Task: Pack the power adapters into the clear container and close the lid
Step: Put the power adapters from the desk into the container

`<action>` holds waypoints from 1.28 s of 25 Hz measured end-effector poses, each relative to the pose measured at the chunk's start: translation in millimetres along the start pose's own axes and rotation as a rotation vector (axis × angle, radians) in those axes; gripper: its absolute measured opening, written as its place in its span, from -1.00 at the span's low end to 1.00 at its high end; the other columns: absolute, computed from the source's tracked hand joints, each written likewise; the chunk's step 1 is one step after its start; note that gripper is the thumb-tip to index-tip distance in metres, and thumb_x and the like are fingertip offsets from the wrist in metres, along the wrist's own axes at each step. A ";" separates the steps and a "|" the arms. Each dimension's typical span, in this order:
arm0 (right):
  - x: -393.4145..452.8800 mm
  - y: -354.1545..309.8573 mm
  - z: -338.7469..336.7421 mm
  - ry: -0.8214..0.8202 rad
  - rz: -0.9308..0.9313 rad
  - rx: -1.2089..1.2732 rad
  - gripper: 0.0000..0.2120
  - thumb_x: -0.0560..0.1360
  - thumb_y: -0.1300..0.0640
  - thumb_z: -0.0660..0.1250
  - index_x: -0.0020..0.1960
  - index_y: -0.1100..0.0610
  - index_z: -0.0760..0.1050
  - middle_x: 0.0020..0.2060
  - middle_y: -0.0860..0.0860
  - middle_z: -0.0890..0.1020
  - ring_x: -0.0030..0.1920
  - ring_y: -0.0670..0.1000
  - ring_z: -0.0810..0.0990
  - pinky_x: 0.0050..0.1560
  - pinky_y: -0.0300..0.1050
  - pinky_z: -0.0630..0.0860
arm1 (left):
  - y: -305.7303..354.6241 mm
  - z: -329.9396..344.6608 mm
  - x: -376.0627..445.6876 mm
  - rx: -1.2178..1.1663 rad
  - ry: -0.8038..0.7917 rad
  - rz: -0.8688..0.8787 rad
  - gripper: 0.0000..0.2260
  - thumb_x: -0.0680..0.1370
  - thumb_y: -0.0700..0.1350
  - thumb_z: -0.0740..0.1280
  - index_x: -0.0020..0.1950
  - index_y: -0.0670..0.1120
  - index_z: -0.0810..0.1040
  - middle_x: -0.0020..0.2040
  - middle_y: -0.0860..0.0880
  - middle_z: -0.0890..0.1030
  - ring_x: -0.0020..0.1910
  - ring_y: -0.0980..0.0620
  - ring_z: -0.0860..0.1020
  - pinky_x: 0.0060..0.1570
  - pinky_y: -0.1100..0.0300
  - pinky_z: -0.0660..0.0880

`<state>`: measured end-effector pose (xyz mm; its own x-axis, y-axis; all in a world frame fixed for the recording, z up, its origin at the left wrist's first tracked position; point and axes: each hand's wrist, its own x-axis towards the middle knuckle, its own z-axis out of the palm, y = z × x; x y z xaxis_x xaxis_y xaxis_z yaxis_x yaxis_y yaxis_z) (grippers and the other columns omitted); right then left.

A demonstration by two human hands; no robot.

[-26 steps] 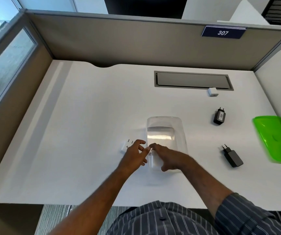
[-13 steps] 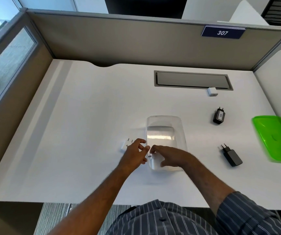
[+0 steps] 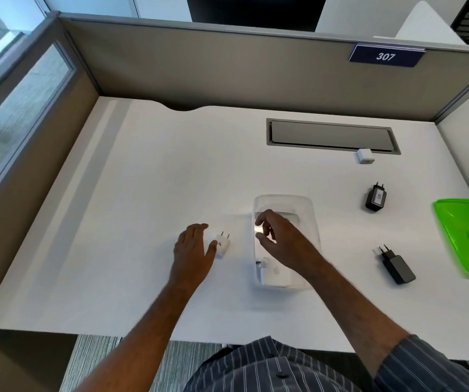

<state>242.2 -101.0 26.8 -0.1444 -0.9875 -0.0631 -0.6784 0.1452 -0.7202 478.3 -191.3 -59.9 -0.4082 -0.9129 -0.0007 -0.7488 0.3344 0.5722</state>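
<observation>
While the right hand point(image 3: 281, 241) hovers open-fingered over the clear container point(image 3: 309, 210), the left hand point(image 3: 192, 250) touches a white adapter point(image 3: 223, 244), ungripped.

A dark blue rectangular sign point(image 3: 386, 56) fixed to the top edge of the grey cubicle partition, in the upper right of the frame, carries the white number "307". Below it, at the right of the frame, a small black power adapter with two round pins point(image 3: 375, 198) lies on the white desk and bears a white sticker with dark digits that read roughly "026"; they are small and turned sideways, so the reading is uncertain.
</observation>
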 end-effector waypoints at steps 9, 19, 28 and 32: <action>36.6 -45.4 64.2 -0.217 -0.306 -0.408 -0.70 0.48 0.15 0.42 0.20 0.06 0.51 0.08 -0.01 0.59 0.08 0.07 0.56 0.09 0.01 0.44 | -66.1 17.3 -14.0 0.284 -0.094 -0.128 -0.36 0.64 0.18 0.06 0.66 -0.11 0.15 0.68 -0.17 0.10 0.66 -0.25 0.08 0.59 -0.30 0.09; 63.7 -30.8 109.4 -0.346 -0.322 -0.802 -0.58 0.46 0.38 0.28 0.27 0.10 0.47 0.16 0.10 0.56 0.06 0.19 0.56 -0.02 0.09 0.45 | -70.8 23.4 -22.8 0.345 -0.037 -0.067 -0.37 0.67 0.15 0.12 0.67 -0.11 0.12 0.69 -0.16 0.09 0.67 -0.20 0.05 0.60 -0.25 0.07; 85.3 -28.6 107.9 -0.426 -0.289 -0.737 -0.67 0.50 0.21 0.40 0.24 0.08 0.49 0.13 0.09 0.53 0.03 0.15 0.58 -0.03 0.08 0.57 | -74.1 23.2 -23.7 0.348 -0.019 -0.057 -0.36 0.67 0.18 0.07 0.68 -0.09 0.07 0.70 -0.13 0.02 0.69 -0.15 -0.02 0.61 -0.24 0.04; 89.9 -33.5 102.6 -0.437 -0.254 -0.666 -0.60 0.43 0.11 0.49 0.22 0.04 0.46 0.09 0.03 0.59 0.01 0.10 0.63 -0.03 -0.01 0.55 | -73.1 23.6 -22.9 0.340 -0.025 -0.067 -0.36 0.67 0.17 0.08 0.68 -0.09 0.08 0.70 -0.13 0.03 0.69 -0.16 -0.01 0.61 -0.24 0.06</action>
<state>325.9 -200.9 -25.6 0.2696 -0.9099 -0.3152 -0.9563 -0.2145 -0.1988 530.1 -189.3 -121.0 -0.3620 -0.9307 -0.0515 -0.9036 0.3368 0.2647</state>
